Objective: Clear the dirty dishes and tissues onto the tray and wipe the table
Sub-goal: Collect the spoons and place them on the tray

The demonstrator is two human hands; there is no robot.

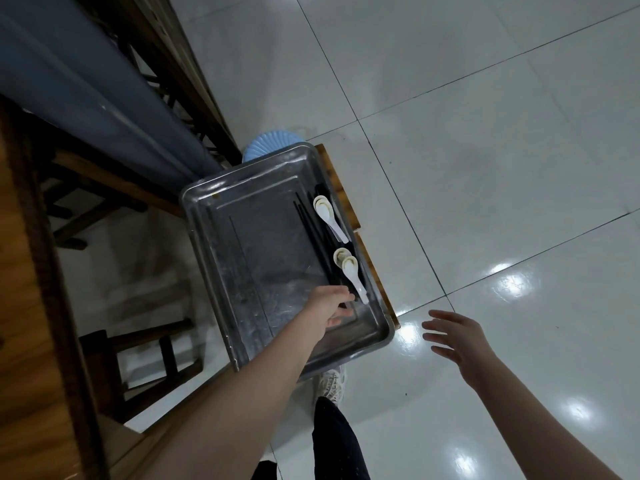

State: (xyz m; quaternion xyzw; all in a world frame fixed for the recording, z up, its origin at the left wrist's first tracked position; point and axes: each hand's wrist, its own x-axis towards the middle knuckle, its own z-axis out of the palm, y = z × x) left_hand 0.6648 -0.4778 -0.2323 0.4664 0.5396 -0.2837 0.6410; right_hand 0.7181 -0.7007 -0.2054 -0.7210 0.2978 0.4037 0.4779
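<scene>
A scratched metal tray (pixel 256 237) sits on a wooden stool (pixel 341 192) over the tiled floor. Along its right side lie several black chopsticks (pixel 317 233) and white soup spoons, one pair near the far end (pixel 325 211) and another pair nearer me (pixel 350 268). My left hand (pixel 327 304) reaches into the tray's near right corner, its fingertips and thumb closed on the near ends of the chopsticks. My right hand (pixel 457 337) hovers over the floor to the right of the tray with its fingers spread and holds nothing. No tissues or bowls are in view.
A wooden table edge (pixel 24 306) runs down the left, with a dark wooden stool (pixel 149 362) beneath it. A pale blue ribbed bin (pixel 270 142) stands behind the tray. My shoe (pixel 330 381) and dark trouser leg are just below the tray. Glossy white tiles fill the right.
</scene>
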